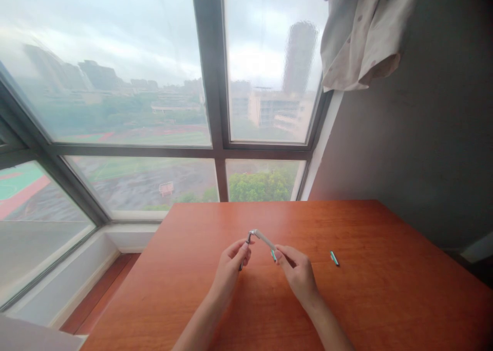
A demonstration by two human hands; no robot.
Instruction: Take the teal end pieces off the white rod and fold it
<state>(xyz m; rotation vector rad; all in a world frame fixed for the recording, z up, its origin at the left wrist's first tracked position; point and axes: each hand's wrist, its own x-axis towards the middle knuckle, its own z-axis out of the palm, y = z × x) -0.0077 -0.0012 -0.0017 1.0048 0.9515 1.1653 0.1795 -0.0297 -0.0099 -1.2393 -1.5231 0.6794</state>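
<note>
Above the reddish wooden table [365, 289], my two hands hold a thin, bent silver piece [260, 235] between them. My left hand [231, 266] pinches its left end, where a short dark part [242, 262] hangs down. My right hand [296, 271] pinches its right end, where a small teal bit [273, 255] shows at the fingertips. The fingers of both hands are closed on it. A small teal and dark pen-like part [334, 258] lies on the table to the right of my right hand.
A large window [215, 150] with dark frames stands behind the table's far edge. A grey wall [423, 145] rises along the right side. A pale cloth [358, 37] hangs at the top right. A low white sill and floor lie to the left.
</note>
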